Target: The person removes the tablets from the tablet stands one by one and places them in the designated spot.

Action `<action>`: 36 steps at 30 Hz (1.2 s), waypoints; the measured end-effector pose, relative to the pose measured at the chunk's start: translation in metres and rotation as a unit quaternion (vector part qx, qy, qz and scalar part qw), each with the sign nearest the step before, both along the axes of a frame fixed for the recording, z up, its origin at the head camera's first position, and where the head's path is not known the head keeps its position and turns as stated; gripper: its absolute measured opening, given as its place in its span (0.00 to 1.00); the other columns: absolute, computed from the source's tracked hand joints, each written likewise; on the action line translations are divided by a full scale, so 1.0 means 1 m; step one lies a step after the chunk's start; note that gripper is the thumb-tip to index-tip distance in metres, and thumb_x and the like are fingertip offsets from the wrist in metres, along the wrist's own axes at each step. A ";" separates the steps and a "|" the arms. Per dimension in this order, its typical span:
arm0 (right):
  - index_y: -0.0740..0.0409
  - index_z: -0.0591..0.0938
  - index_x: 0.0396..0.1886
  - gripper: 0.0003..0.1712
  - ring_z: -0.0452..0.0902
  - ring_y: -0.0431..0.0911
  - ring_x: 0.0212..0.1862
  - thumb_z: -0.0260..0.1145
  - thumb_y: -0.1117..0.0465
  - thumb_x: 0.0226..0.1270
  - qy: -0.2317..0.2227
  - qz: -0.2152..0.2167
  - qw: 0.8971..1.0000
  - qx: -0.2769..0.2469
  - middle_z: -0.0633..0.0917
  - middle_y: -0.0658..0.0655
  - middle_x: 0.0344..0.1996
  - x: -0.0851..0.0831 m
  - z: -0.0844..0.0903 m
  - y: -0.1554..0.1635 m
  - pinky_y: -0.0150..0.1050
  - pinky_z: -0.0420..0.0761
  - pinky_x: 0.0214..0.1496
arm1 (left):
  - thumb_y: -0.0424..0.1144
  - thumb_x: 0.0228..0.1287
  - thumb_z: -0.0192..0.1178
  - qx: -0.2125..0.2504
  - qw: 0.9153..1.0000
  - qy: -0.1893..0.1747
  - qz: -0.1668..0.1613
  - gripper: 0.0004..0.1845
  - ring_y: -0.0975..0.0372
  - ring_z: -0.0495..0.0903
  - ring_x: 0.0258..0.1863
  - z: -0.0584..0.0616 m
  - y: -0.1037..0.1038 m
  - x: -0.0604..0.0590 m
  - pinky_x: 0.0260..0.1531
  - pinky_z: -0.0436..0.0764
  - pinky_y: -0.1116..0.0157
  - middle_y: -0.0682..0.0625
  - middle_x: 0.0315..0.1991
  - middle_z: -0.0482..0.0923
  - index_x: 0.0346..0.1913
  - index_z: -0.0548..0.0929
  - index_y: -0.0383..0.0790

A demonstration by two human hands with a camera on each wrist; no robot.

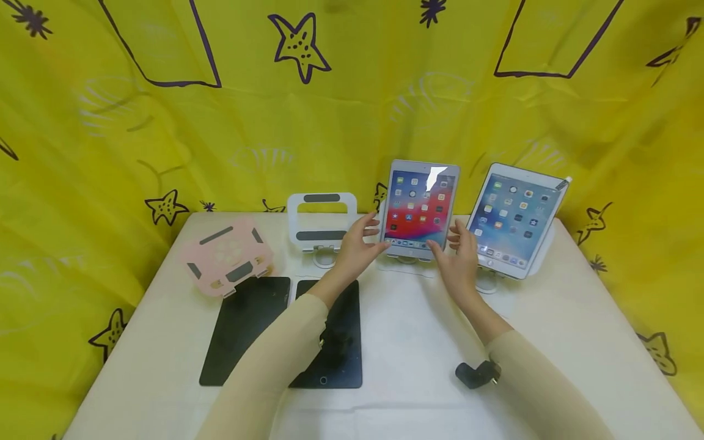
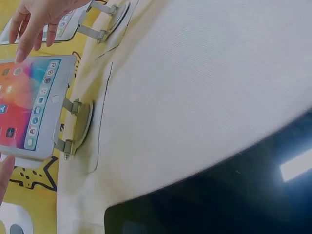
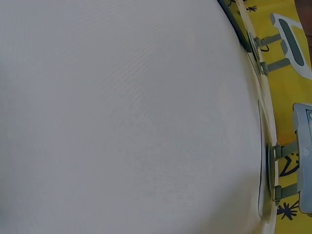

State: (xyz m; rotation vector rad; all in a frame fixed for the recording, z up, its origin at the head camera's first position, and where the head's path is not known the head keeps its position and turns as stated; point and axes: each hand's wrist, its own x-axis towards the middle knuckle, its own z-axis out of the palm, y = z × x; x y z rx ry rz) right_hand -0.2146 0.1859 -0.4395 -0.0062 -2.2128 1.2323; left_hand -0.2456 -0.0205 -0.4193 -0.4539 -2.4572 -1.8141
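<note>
Both hands are flanking the lit tablet (image 1: 420,209) propped on its stand at twelve o'clock on the worktop (image 1: 407,318): left hand (image 1: 357,244) and right hand (image 1: 461,256), fingers loosely spread, steadying its lower edges.

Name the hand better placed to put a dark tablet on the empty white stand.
Left hand: it is nearer the white stand and the dark tablets; the right hand is farther away.

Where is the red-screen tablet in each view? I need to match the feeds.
Head: red-screen tablet upright on its stand, centre, between both hands.
Left wrist: at the left edge, screen lit.
Right wrist: only a grey sliver at the right edge.
Shared landmark: its stand.
</note>
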 end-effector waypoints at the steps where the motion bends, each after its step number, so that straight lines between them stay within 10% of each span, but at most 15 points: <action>1: 0.67 0.65 0.65 0.39 0.73 0.57 0.49 0.71 0.61 0.57 0.001 0.001 1.000 0.004 0.73 0.66 0.52 -0.002 0.000 0.000 0.39 0.73 0.52 | 0.32 0.57 0.66 -0.001 1.000 -0.005 0.000 0.37 0.52 0.76 0.56 0.001 0.002 -0.002 0.46 0.81 0.61 0.42 0.59 0.72 0.69 0.62 0.38; 12: 0.64 0.70 0.64 0.35 0.72 0.55 0.46 0.70 0.58 0.59 -0.068 -0.014 0.997 -0.036 0.73 0.66 0.50 -0.018 0.012 0.001 0.50 0.77 0.52 | 0.39 0.59 0.66 -0.014 0.998 -0.052 0.010 0.39 0.55 0.73 0.59 0.004 0.014 -0.011 0.47 0.81 0.62 0.46 0.63 0.69 0.71 0.59 0.44; 36: 0.61 0.66 0.65 0.33 0.66 0.42 0.44 0.66 0.58 0.63 -0.169 -0.003 0.975 -0.148 0.71 0.62 0.53 -0.028 0.034 0.002 0.24 0.72 0.40 | 0.37 0.60 0.64 0.030 0.992 -0.118 0.033 0.32 0.54 0.70 0.57 0.014 0.023 -0.027 0.52 0.78 0.60 0.44 0.57 0.68 0.67 0.66 0.44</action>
